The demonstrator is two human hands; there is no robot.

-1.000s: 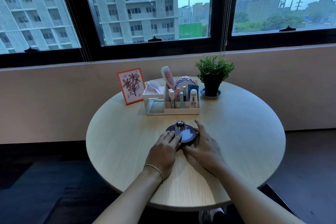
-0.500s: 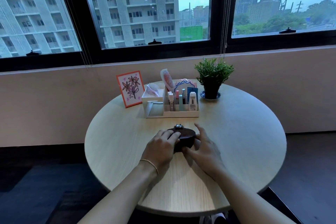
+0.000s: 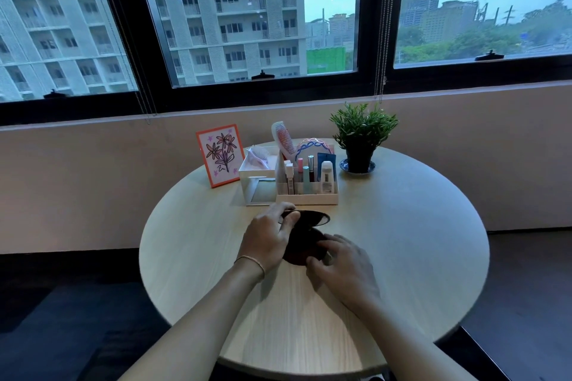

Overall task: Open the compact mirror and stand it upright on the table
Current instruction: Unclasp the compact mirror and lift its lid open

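Observation:
A dark round compact mirror [image 3: 305, 238] lies near the middle of the round wooden table [image 3: 402, 241], its lid swung up and partly open. My left hand [image 3: 269, 237] grips the raised lid at its left edge, thumb and fingers pinching the rim. My right hand [image 3: 342, 266] rests on the lower half, fingers pressing it against the table. The hands hide much of the compact's base.
Just behind the compact stands a white organiser [image 3: 291, 185] holding cosmetics tubes, a comb and a headband. A framed flower drawing [image 3: 220, 154] leans at the back left. A small potted plant [image 3: 360, 136] on a saucer sits at the back right. Windows rise beyond the table.
The compact went from lying shut under both hands to having its lid lifted up and back. My left hand rose with the lid while my right hand stayed on the base.

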